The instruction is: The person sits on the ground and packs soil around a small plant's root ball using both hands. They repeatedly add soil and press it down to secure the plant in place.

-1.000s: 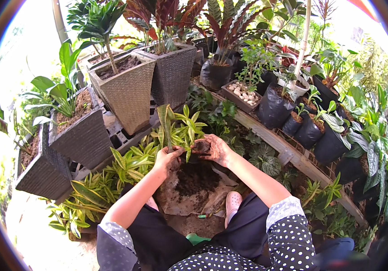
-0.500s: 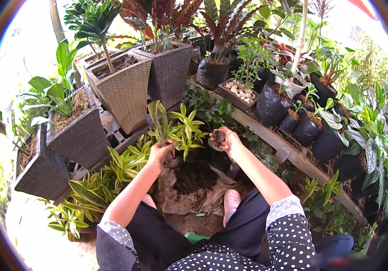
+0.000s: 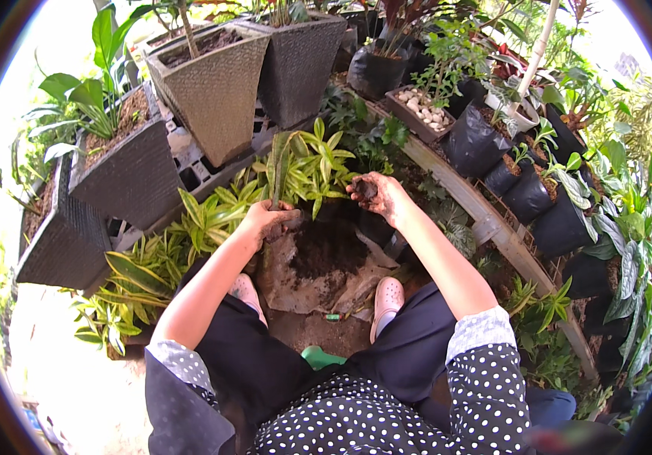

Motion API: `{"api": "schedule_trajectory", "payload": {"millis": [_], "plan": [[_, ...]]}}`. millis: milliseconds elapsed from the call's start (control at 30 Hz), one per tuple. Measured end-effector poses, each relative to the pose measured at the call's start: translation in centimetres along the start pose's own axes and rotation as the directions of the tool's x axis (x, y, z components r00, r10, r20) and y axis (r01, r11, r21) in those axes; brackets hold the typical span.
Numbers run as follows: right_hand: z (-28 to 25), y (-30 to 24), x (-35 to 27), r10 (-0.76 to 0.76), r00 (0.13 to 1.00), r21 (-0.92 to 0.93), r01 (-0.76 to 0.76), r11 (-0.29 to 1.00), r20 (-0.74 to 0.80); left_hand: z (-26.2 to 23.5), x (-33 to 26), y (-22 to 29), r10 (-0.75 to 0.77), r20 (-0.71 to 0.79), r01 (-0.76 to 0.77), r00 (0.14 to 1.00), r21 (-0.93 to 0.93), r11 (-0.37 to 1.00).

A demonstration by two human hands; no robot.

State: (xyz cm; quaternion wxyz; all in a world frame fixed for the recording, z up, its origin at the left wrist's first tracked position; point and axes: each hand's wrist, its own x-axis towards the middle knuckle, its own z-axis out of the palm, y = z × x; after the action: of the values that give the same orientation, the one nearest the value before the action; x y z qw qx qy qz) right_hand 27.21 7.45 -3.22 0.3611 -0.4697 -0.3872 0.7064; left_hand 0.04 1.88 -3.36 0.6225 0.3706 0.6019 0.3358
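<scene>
My left hand [image 3: 261, 224] is closed around the base of a long, upright snake plant leaf [image 3: 279, 171], its fingers smeared with soil. To the right, my right hand [image 3: 391, 201] is cupped with curled fingers around a dark clump of soil [image 3: 366, 190]. Both hands hang above a heap of dark soil [image 3: 329, 252] spread on a pale, dirty sack [image 3: 284, 282] between my feet. Whether roots hang from the leaf's base is hidden by my left hand.
Tall grey planters [image 3: 208, 95] stand at the left and back. Yellow-edged leafy plants [image 3: 208, 220] crowd beside my left arm. A curved rail [image 3: 447, 182] runs along the right, with black bag pots [image 3: 477, 140] behind it. My pink clogs [image 3: 388, 299] flank the sack.
The view has tilted downward, so planters and sack appear higher. My left hand has turned slightly with the leaf still in it; my right hand keeps its soil clump.
</scene>
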Motion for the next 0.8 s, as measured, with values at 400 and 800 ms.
{"api": "schedule_trajectory", "payload": {"millis": [400, 800], "plan": [[4.5, -0.1, 0.8, 0.027, 0.999, 0.017, -0.028, 0.999, 0.038, -3.2, -3.6, -1.1, -0.08, -0.021, 0.083, 0.997, 0.212, 0.974], [5.1, 1.6, 2.1, -0.047, 0.995, -0.059, 0.052, 0.997, 0.093, -3.9, -3.3, -1.3, -0.046, 0.063, 0.038, 0.997, 0.116, 0.992]]}}
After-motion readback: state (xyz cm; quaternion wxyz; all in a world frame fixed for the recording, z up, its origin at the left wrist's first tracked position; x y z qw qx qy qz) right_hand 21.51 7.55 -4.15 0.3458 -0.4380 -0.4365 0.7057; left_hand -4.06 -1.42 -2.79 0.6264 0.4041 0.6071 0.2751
